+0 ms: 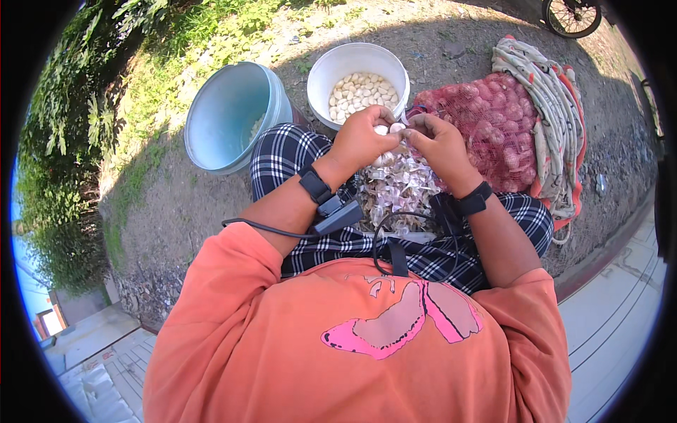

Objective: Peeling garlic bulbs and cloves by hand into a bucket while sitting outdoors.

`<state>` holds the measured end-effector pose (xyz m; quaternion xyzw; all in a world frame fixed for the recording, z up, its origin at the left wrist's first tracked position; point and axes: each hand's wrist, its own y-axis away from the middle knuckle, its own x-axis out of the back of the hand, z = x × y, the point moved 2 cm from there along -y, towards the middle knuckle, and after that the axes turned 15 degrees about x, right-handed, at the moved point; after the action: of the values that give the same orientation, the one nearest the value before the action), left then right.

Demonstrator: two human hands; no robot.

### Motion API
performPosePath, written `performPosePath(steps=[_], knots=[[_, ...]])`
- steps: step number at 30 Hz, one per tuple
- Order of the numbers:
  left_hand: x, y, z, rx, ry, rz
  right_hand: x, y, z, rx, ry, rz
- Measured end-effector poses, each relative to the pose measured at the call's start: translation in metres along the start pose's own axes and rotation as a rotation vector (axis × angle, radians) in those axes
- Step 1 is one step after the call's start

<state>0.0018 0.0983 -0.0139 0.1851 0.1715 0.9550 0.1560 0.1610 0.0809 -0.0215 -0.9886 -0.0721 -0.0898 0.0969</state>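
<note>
Across the upper right of the frame lies a red mesh sack (493,127) full of garlic bulbs, with a striped cloth (546,92) draped along its far side. At upper left a pale blue bucket (229,116) lies tipped on the bare ground, and just right of it, top centre, stands a white bucket (358,74) partly filled with peeled garlic cloves (361,92). Lower, at the middle of the frame, a heap of papery garlic skins (398,190) rests on the checked lap.

Just above that heap the two hands meet. The left hand (363,137) is clenched around a garlic clove (381,130), thumb and forefinger pinching it; the right hand (437,141) closes its fingertips on another pale piece (397,127) beside it — whether that is the same bulb or a loose clove cannot be told. The clove sits right below the white bucket's near rim.

To do the peeling well, as I judge it, the left grip should hold the clove steady by its root end while the right fingertips lift the skin from the tip and strip it downward — short pulls, so the skin falls on the heap and not into the white bucket. Pressing lightly keeps the flesh unbruised.
</note>
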Motion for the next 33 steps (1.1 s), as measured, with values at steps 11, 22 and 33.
performPosePath(steps=[11, 22, 33], knots=[[-0.004, 0.012, 0.010, -0.085, -0.380, 0.184, -0.001, -0.003, -0.018, 0.152, 0.339, -0.097], [-0.003, 0.005, 0.003, -0.104, 0.077, 0.029, 0.011, 0.002, 0.011, -0.073, 0.089, -0.030], [-0.003, 0.013, 0.012, -0.115, -0.272, 0.112, 0.000, 0.003, -0.017, 0.198, 0.308, -0.118]])
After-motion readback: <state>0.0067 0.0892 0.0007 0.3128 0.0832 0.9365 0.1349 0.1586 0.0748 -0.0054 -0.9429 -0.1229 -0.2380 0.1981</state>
